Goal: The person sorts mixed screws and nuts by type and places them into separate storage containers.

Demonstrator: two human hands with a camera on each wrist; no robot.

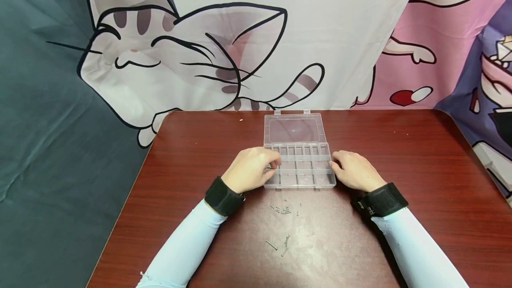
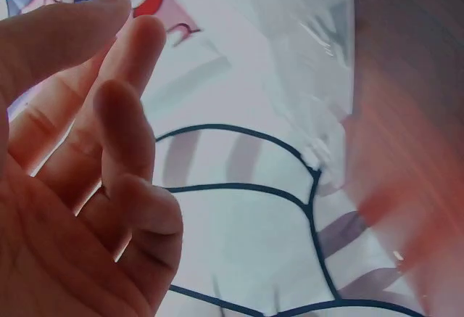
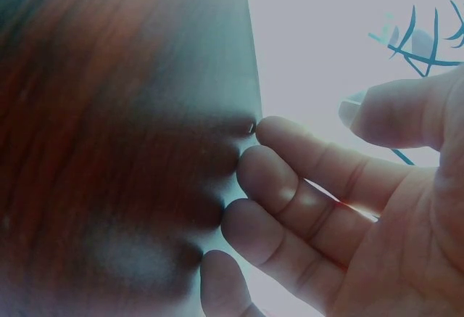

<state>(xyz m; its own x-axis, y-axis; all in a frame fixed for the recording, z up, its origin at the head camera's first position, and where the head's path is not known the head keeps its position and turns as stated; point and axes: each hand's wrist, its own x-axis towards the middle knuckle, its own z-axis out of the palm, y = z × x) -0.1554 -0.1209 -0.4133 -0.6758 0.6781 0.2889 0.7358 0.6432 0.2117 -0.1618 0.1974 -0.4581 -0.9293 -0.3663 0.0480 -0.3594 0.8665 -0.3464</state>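
Observation:
A clear plastic compartment box (image 1: 304,186) lies on the table with its lid (image 1: 296,129) folded back. My left hand (image 1: 251,168) is over the box's left compartments, fingers bent and thumb low. In the left wrist view, the thumb and forefinger of the left hand (image 2: 94,136) come close together, and I see nothing between them. Beside the box's right edge is my right hand (image 1: 354,170), loosely bent. The right wrist view shows the fingertips of the right hand (image 3: 326,201) resting on the tabletop. Compartments under the left hand are partly hidden.
Several small metal screws (image 1: 286,212) lie in front of the box. Nearer the person are a few longer screws (image 1: 271,245). The reddish-brown table (image 1: 192,146) meets a printed cat curtain (image 1: 200,66) at its back edge.

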